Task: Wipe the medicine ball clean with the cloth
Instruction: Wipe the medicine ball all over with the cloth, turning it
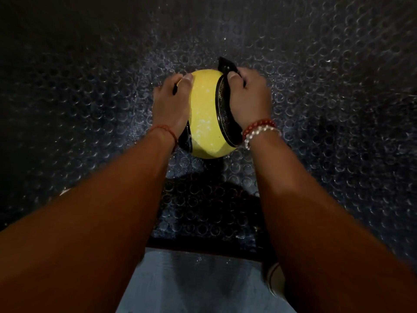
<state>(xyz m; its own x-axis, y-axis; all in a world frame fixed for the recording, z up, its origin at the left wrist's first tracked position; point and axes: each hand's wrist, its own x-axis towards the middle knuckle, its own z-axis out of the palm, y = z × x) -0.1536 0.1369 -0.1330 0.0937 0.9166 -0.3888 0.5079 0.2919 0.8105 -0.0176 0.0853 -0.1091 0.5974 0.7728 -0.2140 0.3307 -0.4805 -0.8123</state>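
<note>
Yellow rubber, flecked with pale whitish marks, forms the middle band of the medicine ball [204,109], which sits on a dark floor [327,109] covered in raised round studs. A black side panel [222,114] with a thin rim curves down the ball's right flank, and the lower edge of a matching one shows at the left, under the wrist.

The left hand [169,105] cups the ball's left side. Its thumb lies over the top edge and its fingers curl round the far side, out of sight. The right hand [250,100] is closed against the right panel, thumb and curled fingers pinching a black cloth [226,64]. One corner of the cloth sticks up past the knuckles, above the ball's upper rim. How much cloth lies between palm and ball cannot be told.

A thin red thread bracelet [167,129] circles the left wrist. Red and white bead bracelets [259,128] circle the right wrist, which touches the panel's lower edge.

Open studded floor runs out from the ball on the far side, the left and the right, fading into darkness at the upper left. A shadow falls on the floor just below the ball's near edge, between the forearms. Nearer the person, a pale blue-grey surface [198,285] with a straight far edge fills the bottom centre, and what it is cannot be told. A white shoe [274,279] shows just beside it, partly hidden by the right forearm.
</note>
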